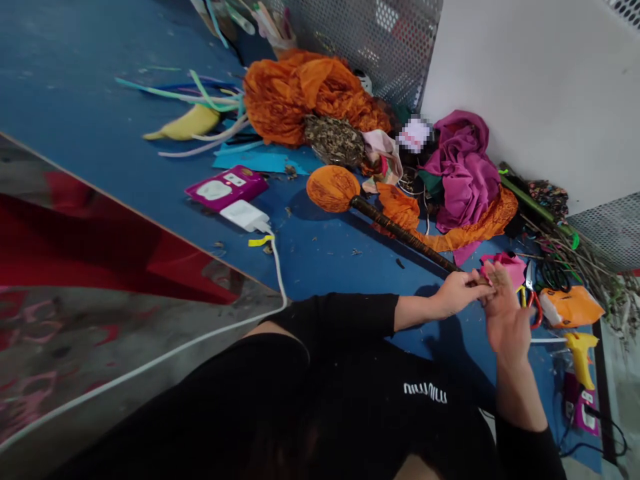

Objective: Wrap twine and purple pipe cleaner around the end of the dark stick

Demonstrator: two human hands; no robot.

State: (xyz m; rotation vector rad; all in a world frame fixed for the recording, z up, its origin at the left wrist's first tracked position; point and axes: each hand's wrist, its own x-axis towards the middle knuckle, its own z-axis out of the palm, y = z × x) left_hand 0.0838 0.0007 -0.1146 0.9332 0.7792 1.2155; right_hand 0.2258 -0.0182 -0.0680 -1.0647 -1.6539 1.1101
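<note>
My left hand [461,293] is closed, fingers pinched together, at the near end of a brown, wrapped stick [403,233]. The stick's end runs in under the fingers and is mostly hidden. At the far end, a round head covered in orange patterned cloth [333,189] sits above the blue tabletop. My right hand [506,310] is open, palm up with fingers stretched out, and brownish marks show on it. The left fingertips touch or overlap that palm. Just beyond the right hand lie pink cloth [505,268] and red-handled scissors [536,310].
Crumpled orange cloth [295,93], a bag of dried plant bits [335,140] and magenta cloth [465,170] line the back. A banana [187,123], purple socket strip [227,189] and white charger [245,215] lie left; its cable crosses the edge. A yellow glue gun [581,357] lies right.
</note>
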